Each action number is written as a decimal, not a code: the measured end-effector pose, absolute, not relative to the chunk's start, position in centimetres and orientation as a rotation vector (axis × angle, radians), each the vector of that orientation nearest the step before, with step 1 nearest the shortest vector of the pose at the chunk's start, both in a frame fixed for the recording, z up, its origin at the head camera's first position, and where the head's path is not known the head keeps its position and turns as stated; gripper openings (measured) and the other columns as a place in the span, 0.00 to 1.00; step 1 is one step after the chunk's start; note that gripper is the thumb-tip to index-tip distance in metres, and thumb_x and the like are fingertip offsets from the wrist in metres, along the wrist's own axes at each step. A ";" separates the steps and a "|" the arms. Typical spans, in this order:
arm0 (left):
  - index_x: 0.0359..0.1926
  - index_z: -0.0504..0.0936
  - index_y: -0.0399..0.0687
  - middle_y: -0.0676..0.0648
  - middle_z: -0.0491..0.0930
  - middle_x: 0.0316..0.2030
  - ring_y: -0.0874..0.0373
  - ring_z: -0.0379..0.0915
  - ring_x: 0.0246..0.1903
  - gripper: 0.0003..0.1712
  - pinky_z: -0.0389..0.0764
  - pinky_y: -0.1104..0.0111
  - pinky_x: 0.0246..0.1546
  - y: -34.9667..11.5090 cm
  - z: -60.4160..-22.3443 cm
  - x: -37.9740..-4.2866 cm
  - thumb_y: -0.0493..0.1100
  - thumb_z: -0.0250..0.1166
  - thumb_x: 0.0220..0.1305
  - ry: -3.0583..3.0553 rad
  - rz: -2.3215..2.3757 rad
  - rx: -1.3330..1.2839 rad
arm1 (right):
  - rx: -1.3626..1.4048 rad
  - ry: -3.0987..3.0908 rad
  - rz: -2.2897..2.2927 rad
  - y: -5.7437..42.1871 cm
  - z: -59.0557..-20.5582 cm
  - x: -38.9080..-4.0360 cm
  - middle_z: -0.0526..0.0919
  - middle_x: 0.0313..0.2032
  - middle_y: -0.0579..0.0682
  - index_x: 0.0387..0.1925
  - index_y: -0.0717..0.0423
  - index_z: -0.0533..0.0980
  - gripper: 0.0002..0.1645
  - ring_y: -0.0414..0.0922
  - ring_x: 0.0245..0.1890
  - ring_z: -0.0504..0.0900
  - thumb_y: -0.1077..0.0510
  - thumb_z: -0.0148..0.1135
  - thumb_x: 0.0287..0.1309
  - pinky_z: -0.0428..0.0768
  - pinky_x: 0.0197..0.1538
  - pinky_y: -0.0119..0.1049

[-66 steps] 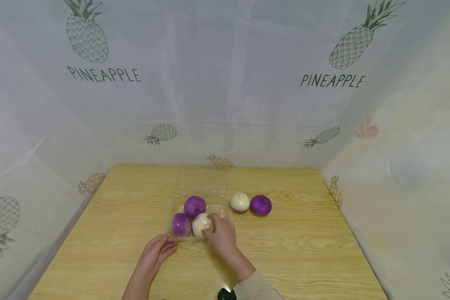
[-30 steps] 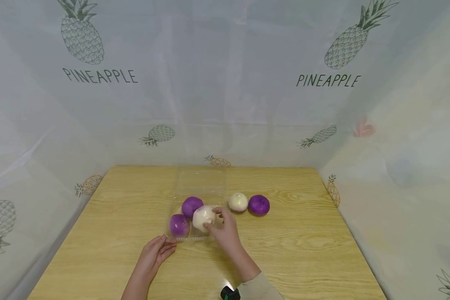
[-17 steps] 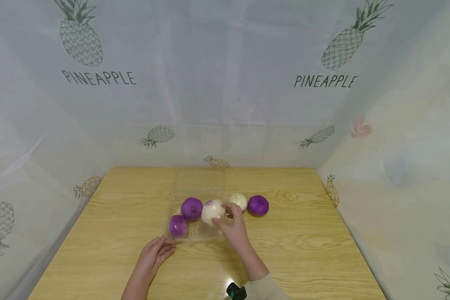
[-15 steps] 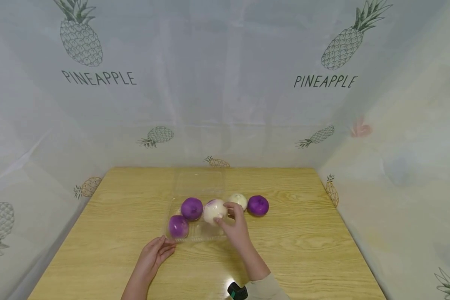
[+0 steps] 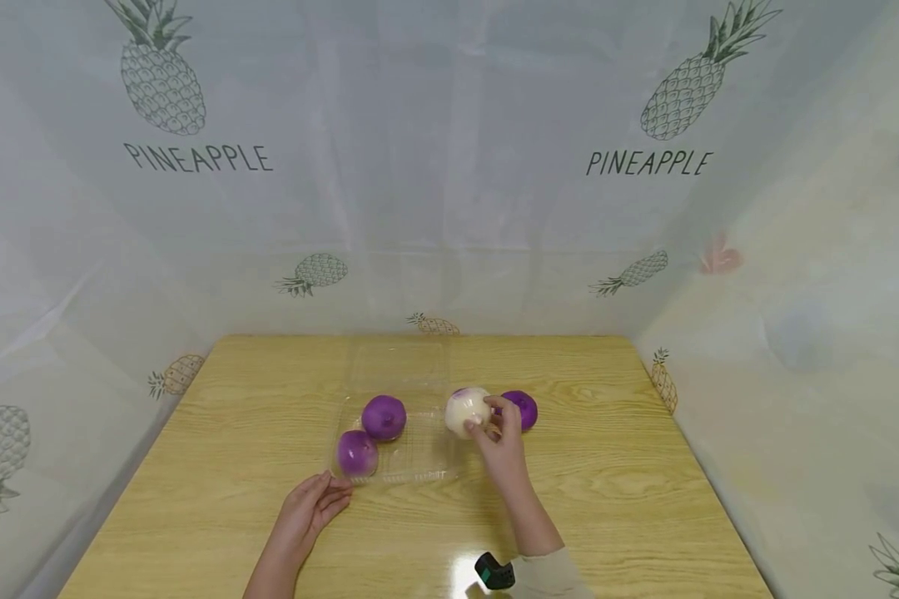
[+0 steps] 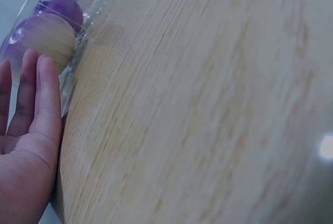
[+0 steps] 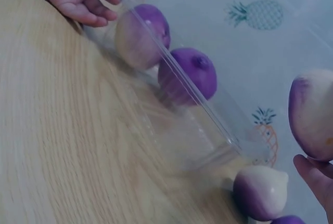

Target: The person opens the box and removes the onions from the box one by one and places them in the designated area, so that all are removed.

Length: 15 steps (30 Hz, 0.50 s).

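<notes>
My right hand [image 5: 502, 441] pinches a white-and-purple turnip [image 5: 468, 411] between thumb and fingers, just past the right side of a clear plastic clamshell box [image 5: 419, 476]. In the right wrist view the held turnip [image 7: 315, 115] hangs above another white-and-purple turnip [image 7: 260, 193], which the head view hides. Beyond my right fingers lies a purple turnip [image 5: 523, 409], partly covered. Two purple turnips, a rear one [image 5: 384, 418] and a front one [image 5: 357, 453], sit in the box's left half. My left hand [image 5: 307, 509] touches the box's front left corner, its fingers [image 6: 49, 94] fairly straight.
The box's clear lid [image 5: 399, 366] lies folded back toward the rear of the wooden table [image 5: 607, 499]. A pineapple-print cloth [image 5: 449, 166] hangs behind and on both sides. A black device [image 5: 494, 571] is on the right wrist.
My right hand has lifted the turnip from the box's front right part and carried it rightward, past the box's side. The left hand stays at the corner.
</notes>
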<state>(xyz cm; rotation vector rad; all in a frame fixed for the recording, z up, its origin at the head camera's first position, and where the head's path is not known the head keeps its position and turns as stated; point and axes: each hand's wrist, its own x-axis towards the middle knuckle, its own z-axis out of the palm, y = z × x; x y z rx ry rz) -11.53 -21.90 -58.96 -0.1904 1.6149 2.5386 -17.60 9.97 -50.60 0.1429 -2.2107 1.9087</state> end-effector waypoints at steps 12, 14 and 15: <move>0.42 0.81 0.35 0.43 0.82 0.39 0.53 0.81 0.43 0.17 0.81 0.61 0.52 -22.0 -59.1 -11.5 0.42 0.50 0.77 1.598 2.563 -0.153 | -0.037 -2.174 1.820 13.4 -51.5 -18.4 0.64 0.56 0.59 0.61 0.63 0.65 0.26 0.52 0.48 0.68 0.68 0.61 0.63 0.73 0.44 0.31; 0.42 0.81 0.34 0.43 0.82 0.39 0.53 0.81 0.43 0.17 0.81 0.60 0.52 -22.0 -59.1 -11.5 0.43 0.50 0.77 1.607 2.562 -0.158 | -0.068 -2.173 1.827 13.9 -51.5 -18.4 0.63 0.57 0.60 0.61 0.64 0.65 0.26 0.53 0.50 0.67 0.68 0.60 0.63 0.73 0.43 0.32; 0.41 0.81 0.34 0.43 0.82 0.39 0.53 0.81 0.43 0.17 0.81 0.60 0.52 -22.0 -59.0 -11.5 0.43 0.50 0.77 1.608 2.562 -0.167 | -0.080 -2.168 1.827 14.2 -51.5 -18.4 0.63 0.58 0.61 0.62 0.65 0.66 0.26 0.54 0.51 0.67 0.68 0.60 0.64 0.73 0.43 0.33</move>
